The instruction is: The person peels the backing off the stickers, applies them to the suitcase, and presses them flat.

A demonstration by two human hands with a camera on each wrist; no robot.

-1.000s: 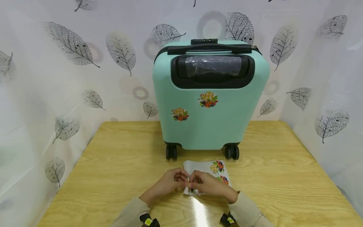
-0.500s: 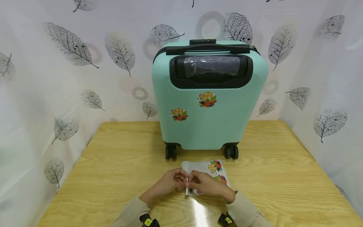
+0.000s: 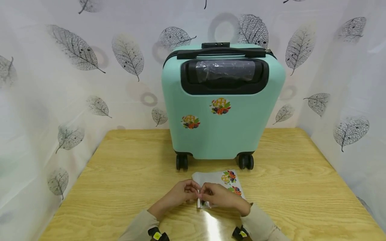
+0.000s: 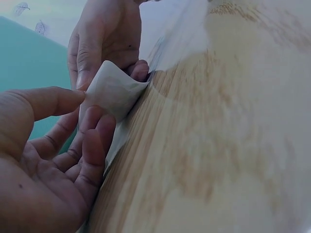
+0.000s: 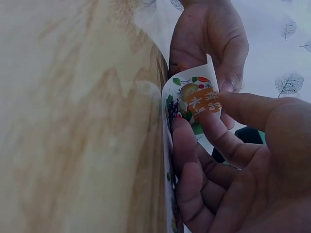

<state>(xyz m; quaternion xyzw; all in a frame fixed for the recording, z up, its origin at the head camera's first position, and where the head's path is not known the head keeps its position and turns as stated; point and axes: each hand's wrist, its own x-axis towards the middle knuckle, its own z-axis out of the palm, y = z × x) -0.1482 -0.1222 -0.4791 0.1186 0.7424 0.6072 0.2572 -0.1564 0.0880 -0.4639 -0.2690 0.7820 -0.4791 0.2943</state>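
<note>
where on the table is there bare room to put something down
Two wide patches of the table are bare: one left of the suitcase and left hand, the other right of the suitcase, sticker sheet and right hand. The front middle is crowded: both hands hold the sheet there, in front of the suitcase.

free to pass over the table (image 3: 135,160) to the left of the suitcase (image 3: 223,137), and likewise to its right, out as far as the leaf-printed curtain (image 3: 129,110). walled in behind the suitcase by the same curtain, with the depth between hidden. low and tight beneath the suitcase, between the left caster (image 3: 182,162) and the right caster (image 3: 246,161). obstructed in front of the suitcase by the left hand (image 3: 183,192) and the right hand (image 3: 220,196), meeting at the sticker sheet (image 3: 210,176); passable toward the suitcase around their outer sides.
</note>
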